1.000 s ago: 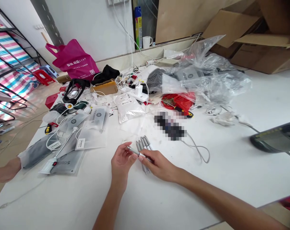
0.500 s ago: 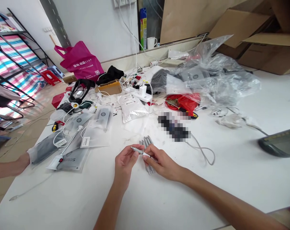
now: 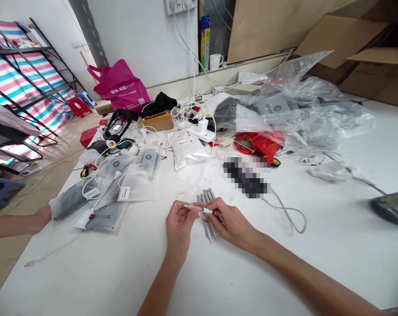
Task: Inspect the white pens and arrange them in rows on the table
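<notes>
Left hand (image 3: 179, 230) half-closed and right hand (image 3: 233, 224) pinching, both held a slim silver pen (image 3: 199, 207) level, just above a fan of grey pens (image 3: 209, 226) on the white table (image 3: 87, 281); nearby grey packet (image 3: 108, 222) printed "…ROS".

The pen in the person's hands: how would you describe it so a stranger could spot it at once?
On the long white table, a small bunch of grey pens lies side by side. One slim pen is apart from them: it is held just above the bunch between the person's left hand and right hand, its pointed tip aiming left.
</notes>
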A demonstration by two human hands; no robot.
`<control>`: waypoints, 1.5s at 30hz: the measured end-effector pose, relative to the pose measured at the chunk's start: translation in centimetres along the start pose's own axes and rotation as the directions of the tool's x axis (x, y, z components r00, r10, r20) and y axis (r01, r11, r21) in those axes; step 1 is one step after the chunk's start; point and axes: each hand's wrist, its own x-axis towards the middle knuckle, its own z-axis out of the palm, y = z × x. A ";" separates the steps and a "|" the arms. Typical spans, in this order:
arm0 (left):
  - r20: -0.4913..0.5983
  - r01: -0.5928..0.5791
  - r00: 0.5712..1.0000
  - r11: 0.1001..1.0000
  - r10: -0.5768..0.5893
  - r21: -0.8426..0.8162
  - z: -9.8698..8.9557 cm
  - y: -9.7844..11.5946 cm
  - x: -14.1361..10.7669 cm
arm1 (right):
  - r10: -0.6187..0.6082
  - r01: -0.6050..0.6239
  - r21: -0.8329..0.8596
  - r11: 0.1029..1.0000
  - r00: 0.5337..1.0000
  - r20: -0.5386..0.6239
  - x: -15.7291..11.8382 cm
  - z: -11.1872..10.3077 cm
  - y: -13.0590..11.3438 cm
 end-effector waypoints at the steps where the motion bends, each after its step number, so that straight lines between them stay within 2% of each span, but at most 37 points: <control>1: -0.005 0.000 1.000 1.000 0.000 0.000 0.2 0.1 -0.1 | 0.020 -0.020 0.001 1.000 1.000 0.009 0.0 -0.1 -0.1; 5: -0.031 -0.025 0.999 1.000 0.025 0.011 0.4 0.1 -0.2 | -0.050 0.052 -0.020 0.998 0.996 0.067 0.2 -0.5 -0.5; 7: -0.035 -0.028 0.999 1.000 0.028 0.014 0.2 0.0 -0.1 | -0.079 0.080 -0.030 0.996 0.996 0.051 0.2 -0.4 -0.4; 11: 0.010 0.001 1.000 1.000 -0.001 0.013 -0.1 -0.5 0.1 | -0.010 0.011 -0.041 0.999 1.000 0.023 0.0 0.1 0.0; 13: 0.025 0.006 1.000 1.000 -0.006 0.000 -0.2 -0.7 0.1 | -0.017 0.019 -0.048 0.999 0.999 0.035 0.0 0.1 -0.1; 17: 0.008 -0.008 1.000 1.000 0.008 -0.003 -0.2 -0.9 0.0 | -0.111 0.112 -0.085 0.990 0.994 0.020 0.1 0.0 -0.2; 23: -0.044 -0.017 0.999 1.000 0.018 0.010 -0.4 -0.7 0.4 | -0.058 0.053 -0.103 0.993 0.997 -0.049 0.0 0.2 0.7; 29: -0.092 -0.035 0.995 0.999 0.031 -0.042 -0.7 -0.2 0.8 | -0.229 0.218 -0.172 0.961 0.972 -0.047 0.3 -0.3 0.5; 35: -0.170 -0.044 0.985 0.993 0.025 -0.111 -1.2 0.4 1.1 | -0.282 0.254 -0.204 0.945 0.952 -0.120 0.5 -0.3 1.1; 39: -0.144 -0.031 0.989 0.994 0.016 -0.104 -1.1 0.6 1.2 | -0.281 0.252 -0.216 0.943 0.953 -0.115 0.5 -0.4 1.2; 45: -0.035 0.000 0.999 0.997 -0.002 -0.071 -0.8 0.2 0.8 | -0.260 0.240 -0.211 0.948 0.963 -0.076 0.4 -0.3 1.0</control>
